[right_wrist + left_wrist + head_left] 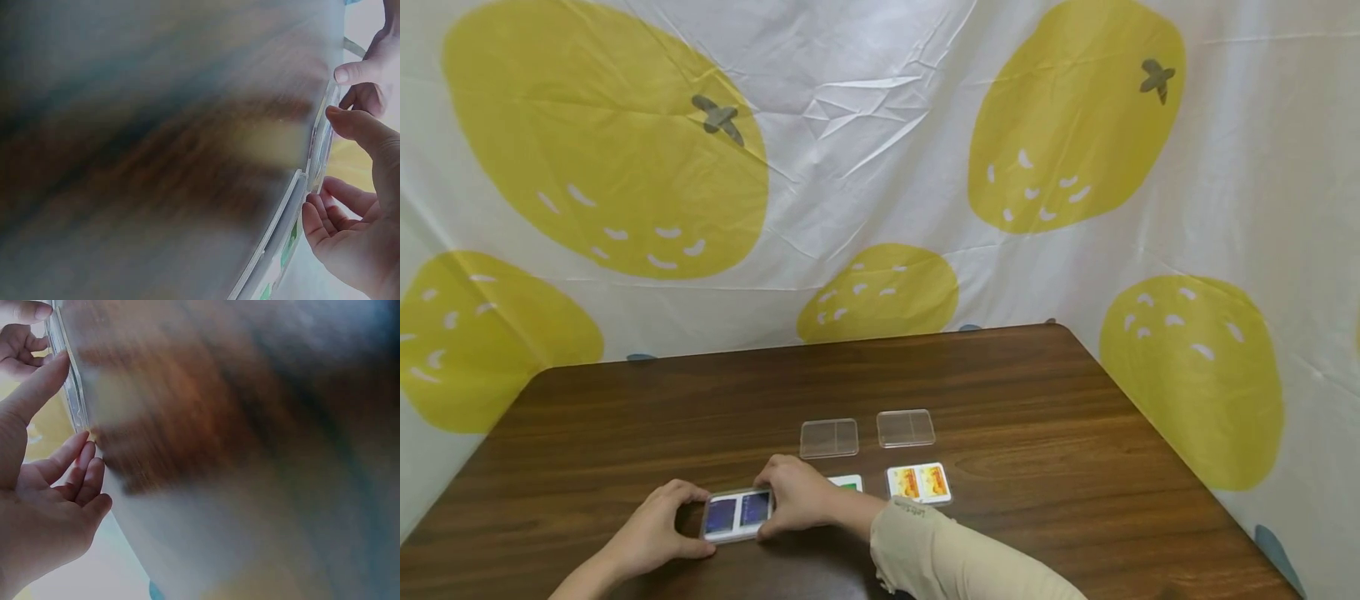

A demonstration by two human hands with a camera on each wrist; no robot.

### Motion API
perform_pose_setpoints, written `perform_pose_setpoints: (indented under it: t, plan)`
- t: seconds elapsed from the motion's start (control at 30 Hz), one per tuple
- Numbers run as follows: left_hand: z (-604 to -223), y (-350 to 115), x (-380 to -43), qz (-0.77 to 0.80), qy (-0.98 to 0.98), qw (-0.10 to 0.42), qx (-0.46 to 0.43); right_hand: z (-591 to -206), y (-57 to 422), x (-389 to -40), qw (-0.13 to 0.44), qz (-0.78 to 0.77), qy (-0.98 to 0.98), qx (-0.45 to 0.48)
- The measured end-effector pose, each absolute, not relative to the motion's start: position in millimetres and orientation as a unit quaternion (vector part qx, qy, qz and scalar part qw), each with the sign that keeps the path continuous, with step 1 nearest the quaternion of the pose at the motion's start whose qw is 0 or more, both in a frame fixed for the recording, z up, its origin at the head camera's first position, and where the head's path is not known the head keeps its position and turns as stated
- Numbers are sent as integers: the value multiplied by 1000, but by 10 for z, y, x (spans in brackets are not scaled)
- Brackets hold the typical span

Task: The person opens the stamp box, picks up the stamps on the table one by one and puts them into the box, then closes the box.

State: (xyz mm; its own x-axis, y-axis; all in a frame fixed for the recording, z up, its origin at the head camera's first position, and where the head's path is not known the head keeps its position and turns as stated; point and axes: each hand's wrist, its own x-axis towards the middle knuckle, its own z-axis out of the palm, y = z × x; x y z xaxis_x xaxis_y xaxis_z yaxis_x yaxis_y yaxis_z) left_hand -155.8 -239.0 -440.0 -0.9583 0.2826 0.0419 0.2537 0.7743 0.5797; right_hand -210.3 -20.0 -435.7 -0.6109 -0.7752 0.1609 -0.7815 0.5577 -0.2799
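Observation:
A flat clear plastic case [737, 515] with two dark blue pictures on white lies at the table's near side, between the two hands. My left hand [651, 533] holds its left end, thumb at the near corner and a finger at the far corner. At the opposite end my right hand [799, 497] grips the case in the same way. In the left wrist view the case [70, 375] appears edge-on between thumb and fingers. The right wrist view likewise shows the thin edge of the case [320, 137] spanned by the right hand.
Right of the hands lies a case with orange-yellow pictures [919, 483]. Another case, with green pictures [847, 482], is partly hidden behind the right hand. Two clear plastic covers [829, 438] [906, 428] lie farther back on the brown wooden table [1037, 392]. A lemon-patterned cloth [865, 167] hangs behind.

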Motion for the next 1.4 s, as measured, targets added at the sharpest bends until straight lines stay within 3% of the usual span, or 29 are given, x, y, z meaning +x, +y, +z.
perform_pose_setpoints:
  t: [0.77, 1.27, 1.4]
  plan:
    - [-4411, -2323, -1544, 278, 951, -12, 135, -4339, -199, -2062, 8, 143, -900, 412]
    - [-4411, -2318, -1533, 261, 956, 1, 135, -4342, -210, -2060, 12, 118, -895, 430]
    - [-4405, -2343, -1544, 245, 960, -2, 138, -4312, -147, -2107, -22, 160, -887, 432]
